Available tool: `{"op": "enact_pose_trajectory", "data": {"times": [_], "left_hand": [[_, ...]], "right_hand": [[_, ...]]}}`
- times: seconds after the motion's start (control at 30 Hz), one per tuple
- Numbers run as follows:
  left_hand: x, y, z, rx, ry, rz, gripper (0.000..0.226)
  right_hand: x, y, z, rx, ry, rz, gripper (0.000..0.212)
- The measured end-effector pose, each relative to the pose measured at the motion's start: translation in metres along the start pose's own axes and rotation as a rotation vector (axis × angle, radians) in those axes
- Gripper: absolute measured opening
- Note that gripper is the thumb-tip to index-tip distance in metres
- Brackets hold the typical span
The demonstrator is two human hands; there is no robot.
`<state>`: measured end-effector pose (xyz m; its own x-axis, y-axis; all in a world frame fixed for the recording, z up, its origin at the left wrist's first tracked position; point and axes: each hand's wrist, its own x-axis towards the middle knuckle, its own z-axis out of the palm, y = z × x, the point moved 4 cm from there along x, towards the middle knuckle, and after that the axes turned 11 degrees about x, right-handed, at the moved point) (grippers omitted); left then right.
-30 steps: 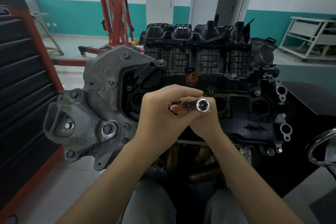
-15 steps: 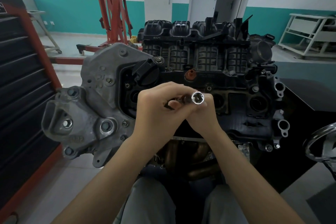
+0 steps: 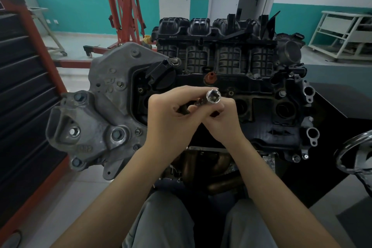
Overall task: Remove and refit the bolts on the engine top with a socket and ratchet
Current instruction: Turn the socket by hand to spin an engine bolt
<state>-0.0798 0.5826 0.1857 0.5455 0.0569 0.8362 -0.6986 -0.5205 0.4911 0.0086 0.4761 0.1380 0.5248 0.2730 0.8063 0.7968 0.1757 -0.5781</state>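
Left hand: you are curling your left hand [image 3: 169,115] round the dark handle end of the ratchet tool [image 3: 199,103], with the fingers folded in over it and the thumb lying along the top.
Right hand: you are holding your right hand [image 3: 221,119] against the left one, with its fingers bent up under the shaft just below the socket; they are touching the tool, but how tightly they are closing on it I cannot tell.
Socket: the shiny chrome round socket [image 3: 214,96] is sitting at the far end of the tool, with its open mouth facing back up towards you, so you are looking into its hollow.
Where the tool is: you are keeping it in the air in front of the black engine top cover [image 3: 267,104], well clear of it and touching no bolt.
Engine: the black ribbed plastic intake manifold [image 3: 217,54] is standing behind the cover, and a small red-brown cap [image 3: 210,77] is showing on the cover just beyond your knuckles.
Left of the engine: the grey cast-metal bracket [image 3: 96,119] is carrying several hex bolts, one bright bolt head [image 3: 74,131] among them.
Surroundings: the red hydraulic engine hoist [image 3: 122,6] is standing behind, the dark drawer cabinet with a red frame [image 3: 22,86] is filling the left edge, and a white metal rack [image 3: 344,32] is standing at the right.
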Motion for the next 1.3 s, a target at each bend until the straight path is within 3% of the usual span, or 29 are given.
{"op": "enact_pose_trajectory", "data": {"times": [0.1, 0.2, 0.3, 0.47, 0.63, 0.73, 0.9, 1.1, 1.23, 1.3], "left_hand": [[-0.001, -0.001, 0.002, -0.087, -0.106, -0.041, 0.027], [0.000, -0.002, 0.003, -0.120, -0.176, -0.065, 0.031], [0.002, -0.001, 0.001, -0.008, -0.105, -0.033, 0.029], [0.000, 0.002, 0.002, 0.014, -0.085, 0.011, 0.027], [0.001, -0.002, 0.004, -0.122, -0.191, -0.072, 0.029], [0.002, 0.000, 0.003, -0.060, -0.134, -0.064, 0.030], [0.001, 0.001, 0.005, -0.054, -0.138, -0.044, 0.026], [0.002, 0.000, 0.006, -0.100, -0.209, -0.055, 0.029], [0.002, 0.003, 0.005, 0.032, -0.076, 0.004, 0.028], [0.001, 0.003, 0.006, 0.008, -0.089, 0.012, 0.028]], "right_hand": [[0.001, 0.002, 0.003, 0.006, -0.025, 0.089, 0.047], [-0.001, 0.004, 0.002, 0.021, 0.005, 0.081, 0.037], [-0.001, -0.001, 0.002, 0.029, -0.007, 0.022, 0.024], [0.001, -0.002, 0.003, -0.018, -0.030, 0.026, 0.047], [-0.001, -0.001, 0.001, -0.009, 0.038, 0.015, 0.025], [0.000, -0.008, 0.004, 0.041, 0.009, 0.035, 0.019], [0.004, -0.009, 0.004, -0.023, 0.007, 0.053, 0.041], [0.000, -0.008, 0.003, 0.046, 0.028, 0.040, 0.018], [0.002, -0.010, 0.006, 0.018, -0.016, 0.052, 0.029], [0.003, -0.009, 0.005, 0.019, -0.025, 0.069, 0.042]]}}
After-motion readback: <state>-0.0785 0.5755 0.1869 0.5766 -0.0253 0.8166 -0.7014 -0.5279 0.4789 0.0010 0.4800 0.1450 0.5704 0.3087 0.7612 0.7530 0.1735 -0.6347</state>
